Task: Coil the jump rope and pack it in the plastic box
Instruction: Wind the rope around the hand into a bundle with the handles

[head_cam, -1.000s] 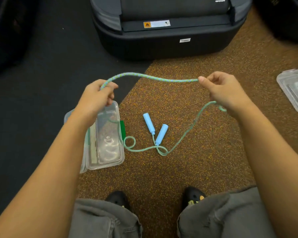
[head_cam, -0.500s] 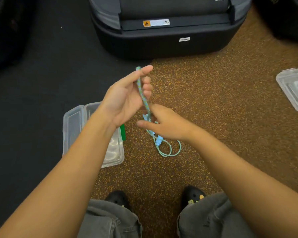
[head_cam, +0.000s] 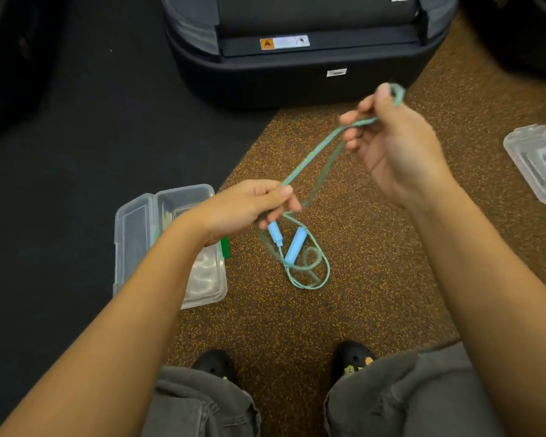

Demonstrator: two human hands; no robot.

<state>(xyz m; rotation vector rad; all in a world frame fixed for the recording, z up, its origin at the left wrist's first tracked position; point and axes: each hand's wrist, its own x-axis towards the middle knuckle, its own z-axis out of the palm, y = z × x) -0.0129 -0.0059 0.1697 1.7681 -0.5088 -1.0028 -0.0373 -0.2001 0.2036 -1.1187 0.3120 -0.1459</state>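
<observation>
Brown speckled carpet point(head_cam: 375, 279) meets a black mat point(head_cam: 76, 152) on the left, with a large black case point(head_cam: 297, 74) at the far side. Left hand point(head_cam: 246, 209) is closed, pinching two strands of the green jump rope point(head_cam: 303, 162) between thumb and fingers. Right hand point(head_cam: 397, 143), raised and farther away, grips the folded bend of the rope at its fingertips; that part is blurred. Doubled rope runs taut between both hands. Two blue handles point(head_cam: 292, 249) and loose loops lie on the carpet below the left hand. Clear plastic box point(head_cam: 139, 234) sits open, left of the handles, partly under the left forearm. Another clear lid point(head_cam: 536, 165) lies at the right edge.
</observation>
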